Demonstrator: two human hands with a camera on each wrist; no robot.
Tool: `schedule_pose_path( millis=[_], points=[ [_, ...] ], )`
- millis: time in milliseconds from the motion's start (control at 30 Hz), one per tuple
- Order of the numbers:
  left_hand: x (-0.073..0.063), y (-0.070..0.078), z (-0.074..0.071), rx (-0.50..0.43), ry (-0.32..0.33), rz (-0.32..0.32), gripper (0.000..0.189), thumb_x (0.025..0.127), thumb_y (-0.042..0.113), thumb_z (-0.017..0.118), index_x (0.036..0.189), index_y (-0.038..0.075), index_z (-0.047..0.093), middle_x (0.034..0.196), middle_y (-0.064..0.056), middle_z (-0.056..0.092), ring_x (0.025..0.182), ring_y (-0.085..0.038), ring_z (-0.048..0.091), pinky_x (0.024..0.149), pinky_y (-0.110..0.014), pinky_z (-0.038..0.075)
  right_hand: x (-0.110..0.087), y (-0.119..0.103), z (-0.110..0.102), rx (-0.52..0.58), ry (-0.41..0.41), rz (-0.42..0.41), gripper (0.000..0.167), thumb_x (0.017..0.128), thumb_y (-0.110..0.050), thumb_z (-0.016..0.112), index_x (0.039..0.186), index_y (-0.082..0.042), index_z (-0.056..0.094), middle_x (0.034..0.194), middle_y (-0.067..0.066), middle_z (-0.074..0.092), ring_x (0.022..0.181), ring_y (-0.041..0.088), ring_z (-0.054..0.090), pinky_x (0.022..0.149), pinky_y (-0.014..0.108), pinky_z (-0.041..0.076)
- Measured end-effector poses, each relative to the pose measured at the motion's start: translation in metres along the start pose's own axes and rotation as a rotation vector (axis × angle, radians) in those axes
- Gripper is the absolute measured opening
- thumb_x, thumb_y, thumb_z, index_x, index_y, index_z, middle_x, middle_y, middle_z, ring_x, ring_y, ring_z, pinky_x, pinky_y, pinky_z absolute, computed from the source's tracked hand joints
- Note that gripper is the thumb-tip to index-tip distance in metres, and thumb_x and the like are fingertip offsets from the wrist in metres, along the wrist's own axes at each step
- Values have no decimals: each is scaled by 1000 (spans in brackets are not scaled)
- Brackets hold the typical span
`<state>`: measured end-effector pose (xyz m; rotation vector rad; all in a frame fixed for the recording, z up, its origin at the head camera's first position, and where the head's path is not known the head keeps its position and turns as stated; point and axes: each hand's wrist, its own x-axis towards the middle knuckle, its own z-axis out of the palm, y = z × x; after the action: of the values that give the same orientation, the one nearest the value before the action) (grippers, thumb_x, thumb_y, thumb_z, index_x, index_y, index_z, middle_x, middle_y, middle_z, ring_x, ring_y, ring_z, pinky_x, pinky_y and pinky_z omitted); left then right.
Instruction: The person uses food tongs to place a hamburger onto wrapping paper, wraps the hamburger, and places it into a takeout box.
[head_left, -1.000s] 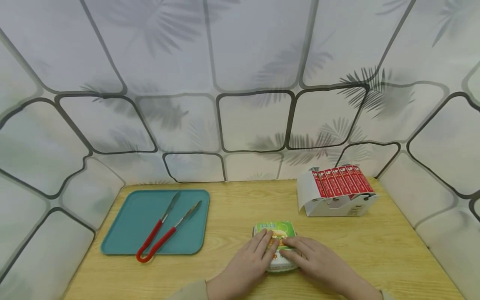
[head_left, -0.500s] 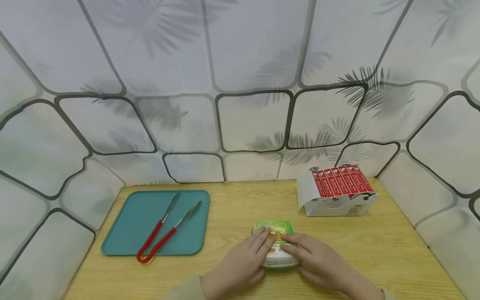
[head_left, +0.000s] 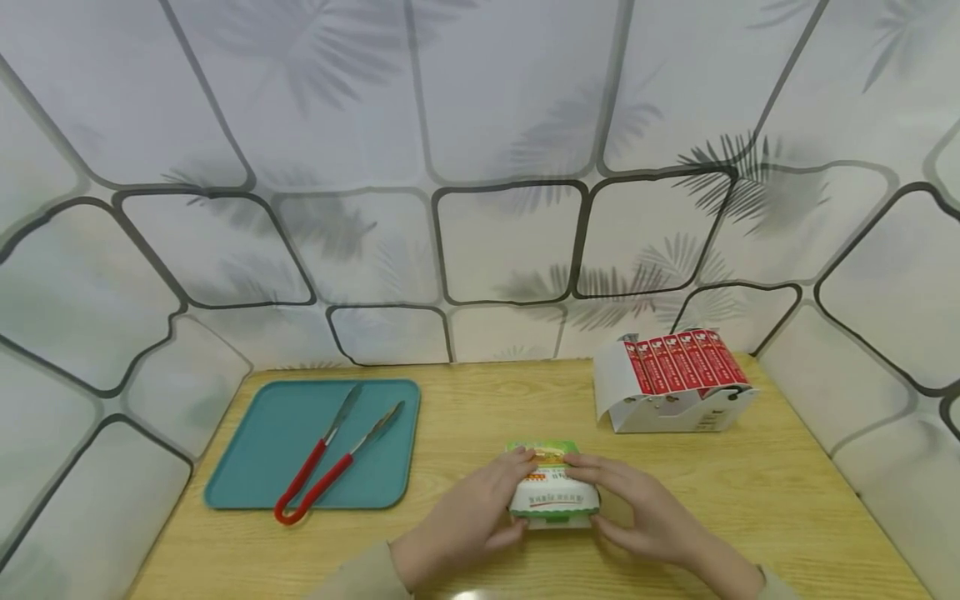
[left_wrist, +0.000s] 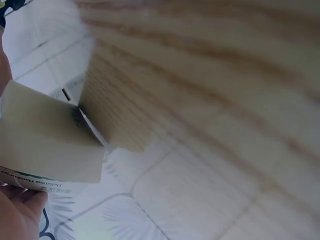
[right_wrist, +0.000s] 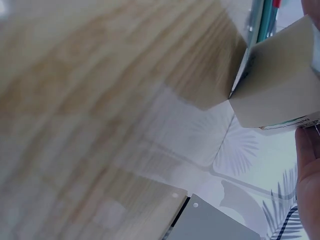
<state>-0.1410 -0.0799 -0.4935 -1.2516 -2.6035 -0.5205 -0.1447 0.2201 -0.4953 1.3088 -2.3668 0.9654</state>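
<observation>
A small hamburger box (head_left: 556,492), green and white with a burger picture on top, sits between both hands near the front of the table. My left hand (head_left: 476,504) holds its left side, fingers over the top and thumb at the lower front corner. On the opposite side my right hand (head_left: 637,504) grips it the same way, thumb low at the front right corner. The box's white front face shows between the thumbs. From the left wrist, a plain cream side of the box (left_wrist: 52,137) is visible, with printed lettering along one edge; the right wrist view shows the opposite plain side (right_wrist: 280,80).
A teal tray (head_left: 247,467) lies at the left, and red-handled tongs (head_left: 322,487) rest on it with their bend over the front edge. At the back right stands a white carton (head_left: 667,417) holding several red packs (head_left: 686,362). Patterned walls (head_left: 375,250) enclose the wooden table (head_left: 465,400).
Both hands have shifted from the top of the box to its sides, with thumbs now at the lower front. More of the front face shows. Tray, tongs and carton have stayed put.
</observation>
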Motion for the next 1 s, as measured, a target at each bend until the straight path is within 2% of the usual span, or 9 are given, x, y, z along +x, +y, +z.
schedule_pose_path(
  millis=[267,433,533,667,833,900,1000],
  points=[
    [2,-4,-5,-195,-32,-92,69,105,32,65,160,3,37,161,-14,51,147,-28,55,123,-45,48,3,9,4,163,76,69,69,79,9,84,144,-4,63,144,16,68,143,5,56,120,13,40],
    [3,-7,-4,-290,-56,-179,66,110,33,55,163,2,33,160,-13,52,146,-28,55,123,-47,47,8,11,6,218,113,106,63,85,10,80,145,-2,62,143,12,69,137,2,60,111,19,53],
    [5,-8,-2,-325,-61,-222,67,113,34,47,166,-2,26,163,-15,50,147,-31,54,124,-50,46,11,10,7,244,131,130,59,89,11,76,144,-2,62,140,14,70,133,2,62,103,24,60],
    [7,-8,-1,-336,-67,-242,71,114,33,42,167,-6,13,165,-19,46,149,-35,50,125,-53,43,13,11,9,252,147,171,56,90,11,74,143,-1,63,137,17,71,131,0,63,100,29,63],
    [9,-6,0,-408,-104,-320,89,111,45,53,169,-2,5,168,-18,41,153,-34,45,127,-54,40,16,14,11,261,153,186,54,92,11,73,144,0,62,137,19,71,129,-1,63,101,24,61],
    [10,-6,0,-450,-112,-355,97,106,50,60,170,0,6,169,-17,40,154,-34,45,127,-55,39,16,14,12,268,153,187,54,93,11,71,144,0,61,137,20,70,129,-1,63,103,21,59],
    [12,-6,3,-499,-92,-379,98,103,50,67,168,1,13,167,-17,41,151,-34,47,127,-57,39,18,15,13,267,148,198,52,94,10,70,145,-1,61,137,20,70,127,1,65,103,21,59]
  ],
)
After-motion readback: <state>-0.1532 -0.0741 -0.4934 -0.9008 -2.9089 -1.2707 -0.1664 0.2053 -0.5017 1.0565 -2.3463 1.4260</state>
